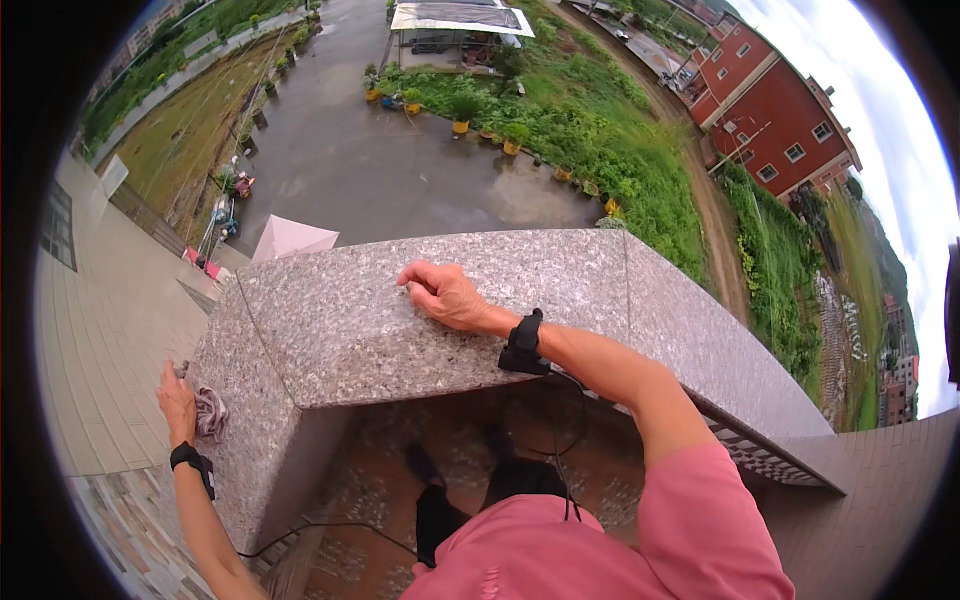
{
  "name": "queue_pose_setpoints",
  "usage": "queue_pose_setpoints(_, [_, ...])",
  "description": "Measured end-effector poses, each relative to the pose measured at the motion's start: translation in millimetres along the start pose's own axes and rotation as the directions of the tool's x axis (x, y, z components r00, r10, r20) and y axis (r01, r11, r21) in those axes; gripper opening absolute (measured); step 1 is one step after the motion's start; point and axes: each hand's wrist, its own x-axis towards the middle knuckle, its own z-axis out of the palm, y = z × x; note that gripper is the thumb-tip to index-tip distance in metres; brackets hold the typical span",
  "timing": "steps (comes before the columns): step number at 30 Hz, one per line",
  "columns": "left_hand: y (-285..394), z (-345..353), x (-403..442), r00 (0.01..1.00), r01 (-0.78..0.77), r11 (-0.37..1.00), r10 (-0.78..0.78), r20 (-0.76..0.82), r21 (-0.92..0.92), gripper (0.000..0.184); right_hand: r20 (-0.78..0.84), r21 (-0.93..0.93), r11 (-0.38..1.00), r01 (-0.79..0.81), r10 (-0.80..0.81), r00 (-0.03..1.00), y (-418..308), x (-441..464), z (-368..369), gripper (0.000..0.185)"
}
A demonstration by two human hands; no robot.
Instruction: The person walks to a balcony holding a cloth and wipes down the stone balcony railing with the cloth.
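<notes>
My left hand (177, 405) is at the outer left edge of the speckled granite ledge (330, 335), its fingers closed on a crumpled greyish-pink cloth (211, 415). A small grey bit shows at its fingertips. Over the middle of the ledge top, my right hand (448, 298) has its fingers curled in a pinch. Whatever may be between thumb and forefinger is too small to name. Both wrists wear black straps with small devices, and a cable runs from the right one.
Beyond the ledge is a long drop to a wet paved yard (400, 170) with potted plants (461, 127). A pink canopy (292, 238) lies below the outer edge. A black cable (340, 525) hangs near my legs. Railings (760, 455) stand under the ledge at right.
</notes>
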Motion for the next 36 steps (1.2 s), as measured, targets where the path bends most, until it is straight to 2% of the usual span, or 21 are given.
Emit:
queue_pose_setpoints(2, [-38.8,-7.0,-36.0,0.998,0.052,0.994,-0.054,0.013,0.095,0.047,-0.006,-0.089,0.995,0.044,-0.045,0.999,1.2,0.5,-1.1,0.013])
queue_pose_setpoints(4, [-40.4,-37.0,-74.6,0.978,0.180,0.972,-0.193,0.082,0.152,0.048,-0.010,-0.093,0.994,0.061,-0.063,0.998,1.8,0.6,-2.1,0.014])
queue_pose_setpoints(6, [-85.2,-24.5,-108.7,0.994,0.061,0.982,-0.044,-0.096,0.178,0.048,-0.002,-0.114,0.990,0.081,-0.081,0.997,1.5,-0.3,-3.2,0.015])
queue_pose_setpoints(7, [-98.4,-22.7,-121.8,0.994,0.055,0.982,-0.037,-0.101,0.181,0.048,-0.010,-0.111,0.990,0.083,-0.085,0.996,0.8,-1.2,-3.6,0.015])
queue_pose_setpoints(9, [-110.8,-23.8,-139.8,0.980,0.197,0.960,-0.188,-0.063,0.197,0.051,0.000,-0.080,0.992,0.102,-0.102,0.995,0.2,-1.9,-3.9,0.015])
queue_pose_setpoints(13, [-87.5,-29.8,-145.0,0.980,0.200,0.954,-0.193,-0.053,0.221,0.049,-0.031,-0.110,0.986,0.125,-0.129,0.991,4.2,-0.7,0.4,0.013])
queue_pose_setpoints(15, [-34.3,-49.5,-140.3,0.919,0.365,0.892,-0.390,0.048,0.268,0.047,-0.038,-0.104,0.986,0.131,-0.136,0.990,4.1,-1.0,1.6,0.012])
queue_pose_setpoints(16, [-30.8,-43.7,-138.1,0.921,0.361,0.892,-0.386,0.045,0.273,0.047,-0.045,-0.081,0.987,0.142,-0.145,0.988,4.7,-1.0,2.0,0.011])
queue_pose_setpoints(18, [-15.5,-25.2,-132.5,0.958,0.288,0.945,-0.284,-0.050,0.156,0.045,-0.050,-0.055,0.987,0.151,-0.154,0.987,7.6,0.2,2.6,0.011])
queue_pose_setpoints(19, [-6.1,-20.2,-128.8,0.960,0.281,0.946,-0.276,-0.052,0.159,0.045,-0.058,-0.053,0.987,0.149,-0.152,0.987,9.3,0.9,3.8,0.011])
queue_pose_setpoints(21, [48.6,-21.9,-113.7,0.992,0.109,0.994,-0.108,-0.066,0.009,0.046,-0.063,-0.075,0.980,0.183,-0.188,0.980,13.1,0.7,4.6,0.012])
queue_pose_setpoints(22, [71.7,-21.5,-102.1,0.997,0.075,0.997,-0.075,-0.023,-0.017,0.046,-0.065,-0.064,0.984,0.169,-0.173,0.983,9.3,0.0,2.9,0.013])
queue_pose_setpoints(24, [130.7,-19.8,-85.2,0.995,-0.040,0.997,0.034,-0.090,-0.063,0.049,-0.073,-0.063,0.982,0.176,-0.181,0.981,10.1,0.4,2.2,0.013])
queue_pose_setpoints(28, [270.7,-33.6,-54.1,0.967,-0.246,0.950,0.228,-0.113,-0.190,0.048,-0.083,-0.050,0.979,0.198,-0.202,0.976,9.1,-0.8,1.0,0.011])
queue_pose_setpoints(30, [329.8,-33.6,-48.1,0.954,-0.299,0.929,0.283,-0.098,-0.219,0.047,-0.081,-0.032,0.981,0.193,-0.195,0.978,6.4,-1.4,-2.5,0.011])
queue_pose_setpoints(32, [372.2,-33.4,-47.4,0.927,-0.375,0.866,0.350,-0.136,-0.331,0.046,-0.081,-0.015,0.982,0.187,-0.187,0.979,8.0,-0.2,-2.4,0.012])
queue_pose_setpoints(36, [394.6,-32.9,-51.1,0.910,-0.415,0.848,0.381,-0.166,-0.329,0.046,-0.116,0.043,0.979,0.198,-0.192,0.974,13.1,0.1,-0.7,0.012])
